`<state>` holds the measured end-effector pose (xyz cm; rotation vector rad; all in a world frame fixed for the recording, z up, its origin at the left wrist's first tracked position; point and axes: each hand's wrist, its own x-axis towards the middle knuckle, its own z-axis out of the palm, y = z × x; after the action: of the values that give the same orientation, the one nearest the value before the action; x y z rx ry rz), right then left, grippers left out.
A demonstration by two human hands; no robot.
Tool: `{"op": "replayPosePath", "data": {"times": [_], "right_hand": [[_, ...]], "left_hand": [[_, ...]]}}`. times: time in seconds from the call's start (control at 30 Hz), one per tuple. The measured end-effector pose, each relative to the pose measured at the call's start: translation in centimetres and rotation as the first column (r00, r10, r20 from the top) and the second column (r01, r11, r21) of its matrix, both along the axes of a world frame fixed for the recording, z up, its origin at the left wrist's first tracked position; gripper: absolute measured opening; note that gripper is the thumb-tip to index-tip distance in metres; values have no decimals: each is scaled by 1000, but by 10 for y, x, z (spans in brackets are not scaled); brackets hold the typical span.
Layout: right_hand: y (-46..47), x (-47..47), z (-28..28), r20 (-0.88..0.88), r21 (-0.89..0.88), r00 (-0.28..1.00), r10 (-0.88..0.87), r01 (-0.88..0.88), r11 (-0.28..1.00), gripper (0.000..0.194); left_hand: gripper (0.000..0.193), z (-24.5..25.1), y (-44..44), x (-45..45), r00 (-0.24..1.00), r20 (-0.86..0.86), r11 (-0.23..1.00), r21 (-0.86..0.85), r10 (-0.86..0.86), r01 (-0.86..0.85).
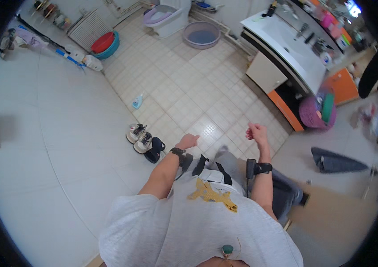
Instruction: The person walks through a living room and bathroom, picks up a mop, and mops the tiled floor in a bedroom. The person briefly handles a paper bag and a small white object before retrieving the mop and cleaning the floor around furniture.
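My left hand (188, 142) hangs in front of my body with its fingers loosely curled, and I see nothing in it. Beside it on the floor are a pair of laced shoes (142, 141) and a pair of black slippers (155, 150). Further ahead lies a light blue plastic bottle (138, 101) near the wall. My right hand (257, 132) is raised over the tiles with curled fingers and no object showing. Both wrists carry black straps with small boxes. The hands are apart and touch nothing that I can see.
A white washbasin (287, 46) on a cabinet stands at the right, with a pink basket (316, 113) by its end. Ahead are a toilet (169, 18) and a purple basin (202, 34) with water. A red basin (102, 42) sits in a blue basin (114, 50) by the radiator.
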<state>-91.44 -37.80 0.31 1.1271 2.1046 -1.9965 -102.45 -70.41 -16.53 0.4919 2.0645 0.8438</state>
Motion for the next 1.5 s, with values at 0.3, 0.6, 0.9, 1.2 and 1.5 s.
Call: {"op": "replayPosePath", "data": {"times": [0.3,0.6,0.9,1.2,1.5], "right_hand": [[124,-214,-32,43,-84,997,67,-63,994,27],[166,-463,-52,-4,-46,928,374,-373,926,29],[189,-608,-105,200,-87,822,533,-527,845,31],[178,-740,-123,404,-69,636,658,-696,715,31],[136,-846,-227,578,-247,298,760,-823,511,37]], "left_hand": [[21,-68,-152,-64,960,-277,893,-423,34,-153],[27,-58,-115,-21,-3,783,-7,1,622,-1000],[29,-82,-77,-254,827,46,802,-279,560,-527],[27,-11,-45,-567,178,167,213,-224,970,-951],[29,-139,-97,-641,537,29,491,-447,843,-747]]}}
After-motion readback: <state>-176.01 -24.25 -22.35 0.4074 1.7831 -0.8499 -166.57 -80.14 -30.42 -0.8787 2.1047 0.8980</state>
